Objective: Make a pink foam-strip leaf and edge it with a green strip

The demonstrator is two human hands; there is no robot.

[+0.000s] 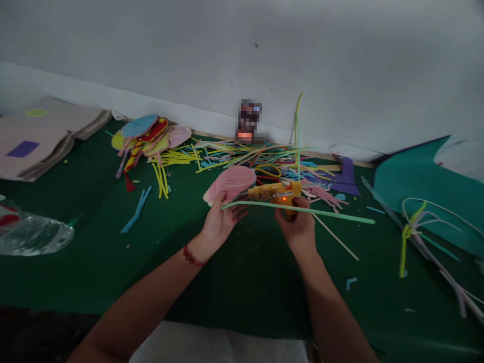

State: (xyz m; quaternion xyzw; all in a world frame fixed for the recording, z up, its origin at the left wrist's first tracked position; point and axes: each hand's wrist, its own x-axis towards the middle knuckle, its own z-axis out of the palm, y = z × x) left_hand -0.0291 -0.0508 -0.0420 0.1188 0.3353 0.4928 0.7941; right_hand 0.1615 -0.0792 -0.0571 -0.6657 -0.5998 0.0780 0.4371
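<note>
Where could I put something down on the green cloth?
Between the left arm and right arm, and between the bottle and left arm, the cloth looks mostly bare. It's crowded behind the glue gun, with strips heaped.

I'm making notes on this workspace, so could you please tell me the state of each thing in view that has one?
Left hand: holding the pink oval
Right hand: closed around the glue gun
Pink oval: held, ribbed
Glue gun: small orange light lit
Green strip: slightly bent, one end at the left hand
Bottle: lying on its side
Blue strips: lying loose
Strip pile: jumbled
Coloured ovals: stacked, overlapping
Dark item: too blurred to tell
</note>
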